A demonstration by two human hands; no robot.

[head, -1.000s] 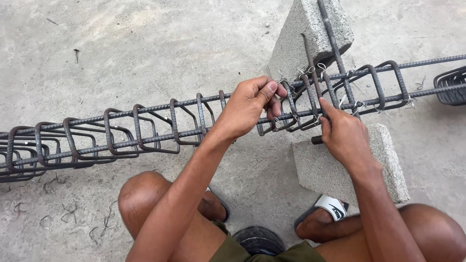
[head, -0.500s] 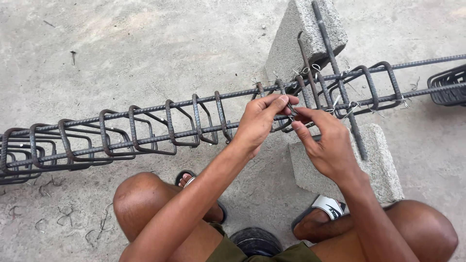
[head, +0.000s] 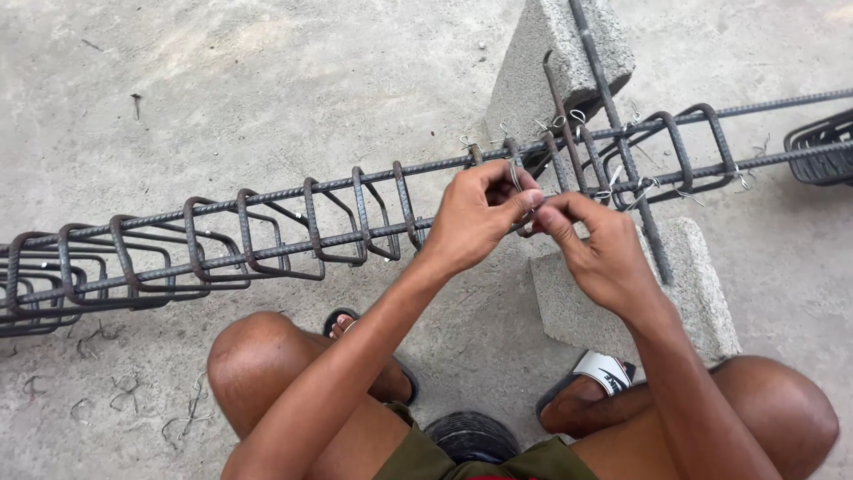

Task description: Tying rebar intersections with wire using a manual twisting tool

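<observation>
A long rebar cage (head: pixel 267 236) of rusty bars and square stirrups runs left to right across the concrete floor. It rests on two grey concrete blocks, one far (head: pixel 542 62) and one near (head: pixel 702 284). My left hand (head: pixel 480 218) and my right hand (head: pixel 600 249) meet at the near bar beside a stirrup (head: pixel 511 156). Both pinch a thin tie wire (head: pixel 515 178) between fingertips there. Tied wire ends stick out at the joints to the right (head: pixel 613 191).
A loose straight bar (head: pixel 622 142) lies across both blocks, and a hooked rod (head: pixel 555 107) leans beside it. More stirrups (head: pixel 822 147) show at the right edge. A dark coil (head: pixel 471 436) sits between my sandalled feet. Wire scraps (head: pixel 115 400) litter the floor at left.
My right hand has left the hooked rod and moved left to meet my left hand at the stirrup. Both now pinch the wire. The view has shifted slightly.
</observation>
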